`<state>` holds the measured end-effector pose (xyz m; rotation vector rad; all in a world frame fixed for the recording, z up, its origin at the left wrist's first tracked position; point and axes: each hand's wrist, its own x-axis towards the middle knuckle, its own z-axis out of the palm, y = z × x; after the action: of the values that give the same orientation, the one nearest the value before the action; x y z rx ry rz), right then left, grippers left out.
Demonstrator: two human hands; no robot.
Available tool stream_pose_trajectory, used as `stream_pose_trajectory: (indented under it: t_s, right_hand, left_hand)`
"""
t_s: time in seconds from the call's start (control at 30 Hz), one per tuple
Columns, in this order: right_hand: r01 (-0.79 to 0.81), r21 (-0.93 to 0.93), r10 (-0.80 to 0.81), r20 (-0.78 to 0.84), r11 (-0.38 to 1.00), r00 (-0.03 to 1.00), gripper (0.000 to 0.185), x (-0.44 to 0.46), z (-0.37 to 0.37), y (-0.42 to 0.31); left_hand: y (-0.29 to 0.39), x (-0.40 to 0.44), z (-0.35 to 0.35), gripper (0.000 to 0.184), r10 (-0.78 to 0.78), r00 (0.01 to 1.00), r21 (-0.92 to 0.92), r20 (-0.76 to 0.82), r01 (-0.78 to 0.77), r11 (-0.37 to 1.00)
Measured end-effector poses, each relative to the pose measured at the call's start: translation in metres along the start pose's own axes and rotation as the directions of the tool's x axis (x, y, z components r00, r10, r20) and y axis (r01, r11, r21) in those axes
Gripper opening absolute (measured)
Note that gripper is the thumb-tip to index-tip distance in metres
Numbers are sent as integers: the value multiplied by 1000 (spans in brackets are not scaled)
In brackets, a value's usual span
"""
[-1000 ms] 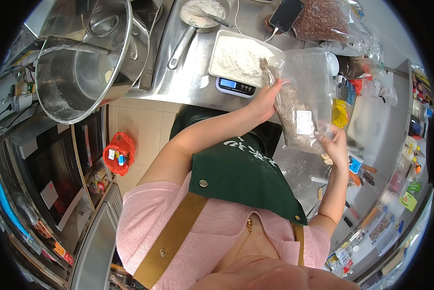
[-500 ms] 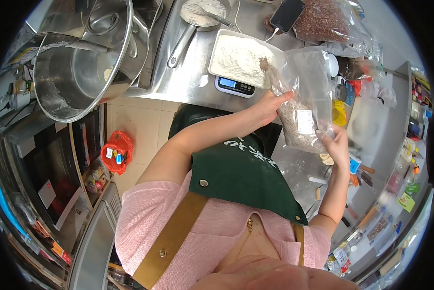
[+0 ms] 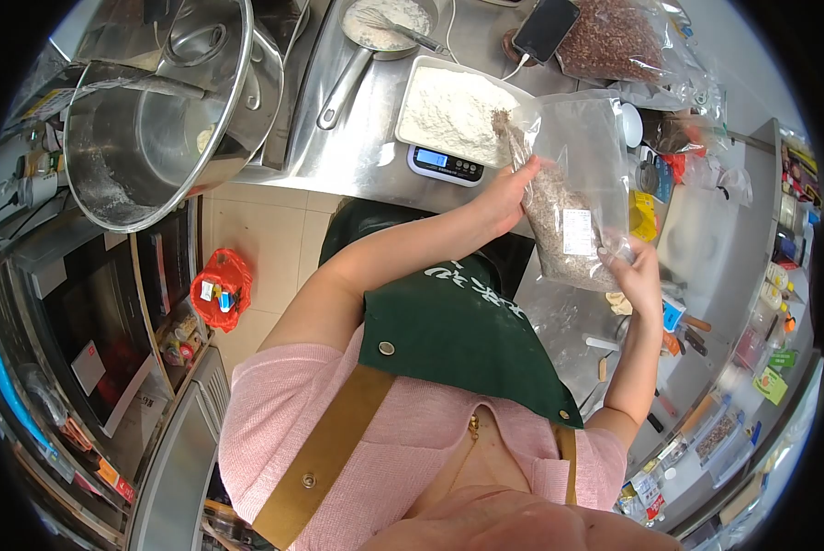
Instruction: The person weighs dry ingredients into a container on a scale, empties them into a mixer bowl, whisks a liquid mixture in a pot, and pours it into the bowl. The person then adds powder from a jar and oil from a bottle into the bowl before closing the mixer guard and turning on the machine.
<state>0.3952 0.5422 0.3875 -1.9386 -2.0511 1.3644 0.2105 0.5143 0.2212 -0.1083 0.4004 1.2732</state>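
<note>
A clear plastic bag (image 3: 563, 184) of brown, flaky, bran-like grain, with a white label (image 3: 577, 231), is held tilted in both hands. My left hand (image 3: 511, 197) is closed round its side near the mouth. My right hand (image 3: 636, 275) pinches the lower corner. The bag's mouth lies over the right end of a white tray (image 3: 403, 112) of white flour (image 3: 453, 112). A small brown patch of the flakes (image 3: 502, 122) rests on the flour by the mouth. Under the tray sits a digital scale (image 3: 444, 165) with a lit blue display.
A steel pan (image 3: 346, 87) with flour and a whisk (image 3: 398, 28) stands behind the tray. To the left is a large steel mixing bowl (image 3: 136, 197). A phone (image 3: 547, 28) and a bag of reddish-brown bits (image 3: 614, 41) lie at the back right. Knives (image 3: 695, 342) lie to the right.
My left hand has shifted slightly up and left along the bag. More brown flakes show at the bag's mouth, and the brown patch on the flour looks larger.
</note>
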Motion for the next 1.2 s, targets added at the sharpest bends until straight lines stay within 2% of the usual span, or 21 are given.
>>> stream_pose_trajectory:
  t_s: [0.13, 0.23, 0.33, 0.43, 0.63, 0.73, 0.93, 1.03, 1.2]
  right_hand:
    - [-10, -6, 10, 8, 1000, 1000, 30, 0, -2, -6]
    - [-18, -21, 18, 17, 1000, 1000, 30, 1, -4, -8]
    - [-5, -48, 6, 28, 999, 1000, 30, 4, -7, -9]
    - [16, -89, -13, 25, 996, 1000, 30, 5, -9, -14]
    - [26, -94, -23, 29, 995, 999, 31, 4, -10, -23]
    - [17, -100, -13, 41, 995, 999, 31, 4, -10, -22]
    - [40, -119, -35, 50, 992, 998, 31, 6, -12, -20]
    - [26, -114, -20, 54, 993, 998, 31, 6, -14, -22]
    - [7, -93, -1, 63, 996, 998, 31, 3, -14, -26]
  left_hand:
    - [3, 0, 0, 35, 1, 1000, -85, -14, -2, 996]
    - [4, -7, 8, 33, 30, 998, -39, -47, -32, 999]
    - [-5, -6, 2, 35, -9, 999, -6, 43, 10, 1000]
    - [-4, -5, 0, 35, -64, 997, -18, 51, 65, 998]
    - [-1, -3, -1, 31, -26, 999, -52, -18, 26, 998]
    - [-3, 0, -5, 30, -17, 1000, -76, 13, 18, 997]
    - [-4, -6, 2, 45, -37, 993, -43, 116, 42, 998]
    - [-5, -7, 3, 49, -65, 992, -22, 107, 67, 997]
    - [-8, -7, 2, 47, -74, 992, -3, 102, 75, 997]
